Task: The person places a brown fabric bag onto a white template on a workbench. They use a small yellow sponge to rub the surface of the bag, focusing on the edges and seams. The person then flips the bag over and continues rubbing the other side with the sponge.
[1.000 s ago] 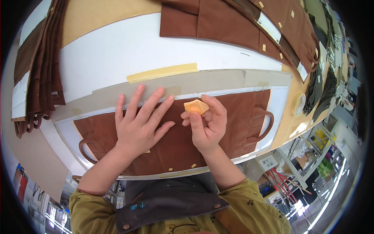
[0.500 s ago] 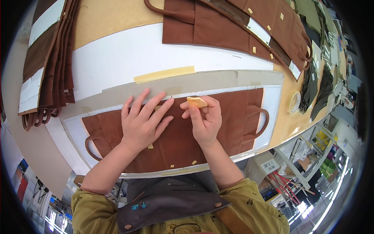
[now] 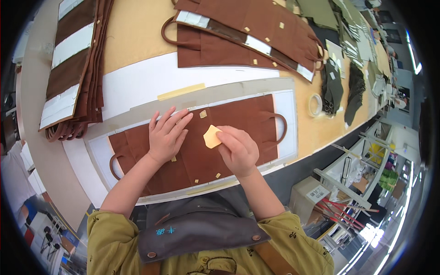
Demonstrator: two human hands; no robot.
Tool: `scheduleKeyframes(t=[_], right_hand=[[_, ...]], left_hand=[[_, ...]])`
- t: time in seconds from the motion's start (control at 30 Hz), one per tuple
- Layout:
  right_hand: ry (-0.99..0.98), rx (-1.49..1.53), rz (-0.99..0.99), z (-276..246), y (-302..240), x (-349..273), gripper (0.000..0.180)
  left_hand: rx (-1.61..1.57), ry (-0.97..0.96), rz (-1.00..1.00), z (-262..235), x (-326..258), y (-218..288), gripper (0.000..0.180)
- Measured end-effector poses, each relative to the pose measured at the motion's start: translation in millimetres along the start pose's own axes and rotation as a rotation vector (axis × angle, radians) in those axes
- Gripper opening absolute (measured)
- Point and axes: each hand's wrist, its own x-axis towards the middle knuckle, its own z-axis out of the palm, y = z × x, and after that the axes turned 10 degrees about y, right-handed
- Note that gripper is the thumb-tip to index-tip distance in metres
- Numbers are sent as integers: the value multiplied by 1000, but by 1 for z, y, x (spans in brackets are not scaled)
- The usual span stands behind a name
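A brown fabric panel (image 3: 197, 158) with looped handles lies flat on a white-edged template board (image 3: 288, 110). My left hand (image 3: 166, 137) rests on the panel's left half, palm down and fingers stretched toward its far edge. Right of those fingertips, a small pale yellow patch (image 3: 203, 114) sits on the panel. Above the panel's middle, my right hand (image 3: 240, 151) pinches a larger, angular pale yellow piece (image 3: 211, 137) between thumb and fingers. Several smaller yellow patches lie nearer me, one (image 3: 217, 175) by the near edge.
Folded brown panels (image 3: 75, 68) are stacked at the far left. More brown panels with handles (image 3: 233, 43) overlap beyond the board. A tape roll (image 3: 315, 105) and dark green pieces (image 3: 354, 91) lie to the right. A yellow tape strip (image 3: 181, 91) crosses the white sheet.
My right hand has drawn back from the panel's far edge, and the yellow piece has turned broad side up. The far yellow patch now shows beside my left fingers. The view has shifted.
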Motion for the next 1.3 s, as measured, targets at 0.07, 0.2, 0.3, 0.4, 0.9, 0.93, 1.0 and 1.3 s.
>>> scheduleKeyframes(t=[0.07, 0.2, 0.3, 0.4, 0.9, 0.93, 1.0, 1.3], right_hand=[[21, -28, -64, -14, -11, 2, 36], [67, -20, -75, -32, -47, 11, 35], [140, 6, -90, -43, -72, 14, 33], [162, 70, -165, -54, -92, 23, 32], [51, 380, -10, -204, -138, 11, 29], [70, 353, -29, -216, -139, 8, 29], [119, 311, -54, -239, -141, 2, 30], [211, 168, -130, -303, -152, -21, 29]], left_hand=[[-414, 38, -92, -24, 15, 19, 48], [-839, 79, -116, -90, 39, 65, 58], [-1018, 66, -238, -124, 43, 88, 48], [-1077, 81, -289, -156, 47, 102, 40], [-961, 304, -93, -216, 42, 250, 34], [-978, 287, -79, -214, 42, 262, 33], [-1011, 252, -50, -211, 42, 283, 32], [-994, 254, 18, -209, 35, 341, 34]])
